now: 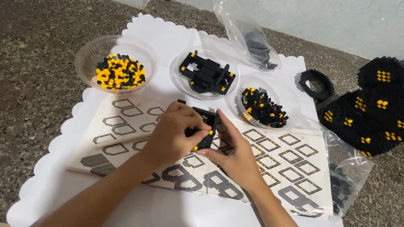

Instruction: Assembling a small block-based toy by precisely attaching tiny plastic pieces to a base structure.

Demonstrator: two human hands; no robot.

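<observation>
Blk brick piece pinched btwn left hand & right hand.

Both hands, left hand and right hand, pinch a small black brick assembly between them; beneath the grip lies an instruction sheet, beyond it three bowls of bricks.

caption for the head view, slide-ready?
Both hands, left hand and right hand, hold a small black-and-yellow brick assembly over the instruction sheet.
</observation>
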